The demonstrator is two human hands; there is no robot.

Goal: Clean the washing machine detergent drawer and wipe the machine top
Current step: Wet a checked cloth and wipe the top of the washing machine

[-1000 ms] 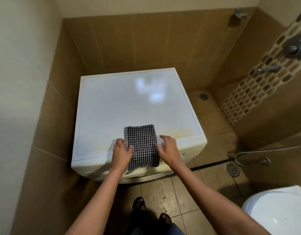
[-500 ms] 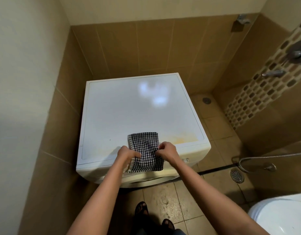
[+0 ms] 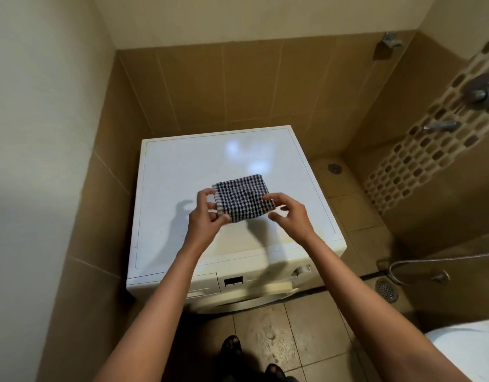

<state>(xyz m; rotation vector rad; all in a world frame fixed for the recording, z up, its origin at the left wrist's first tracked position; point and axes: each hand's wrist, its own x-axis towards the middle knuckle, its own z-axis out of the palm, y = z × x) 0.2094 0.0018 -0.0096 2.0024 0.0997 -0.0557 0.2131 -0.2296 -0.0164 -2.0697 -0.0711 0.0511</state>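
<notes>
A folded black-and-white checked cloth (image 3: 242, 197) is held in the air above the white washing machine top (image 3: 182, 172). My left hand (image 3: 206, 219) pinches its near left corner between thumb and fingers. My right hand (image 3: 290, 215) pinches its right edge. A yellowish stain shows on the top near the front right (image 3: 290, 239). The detergent drawer (image 3: 203, 283) sits closed at the front panel's left, partly behind my left forearm.
Tiled walls hem the machine in on the left and at the back. A control dial (image 3: 302, 270) is on the front panel. To the right lie a floor drain (image 3: 386, 290), a shower hose (image 3: 430, 261), wall taps (image 3: 441, 125) and a white toilet (image 3: 469, 351).
Both hands have lifted the cloth off the machine's front edge and now hold it above the middle of the top. The view has drawn back, showing the front panel.
</notes>
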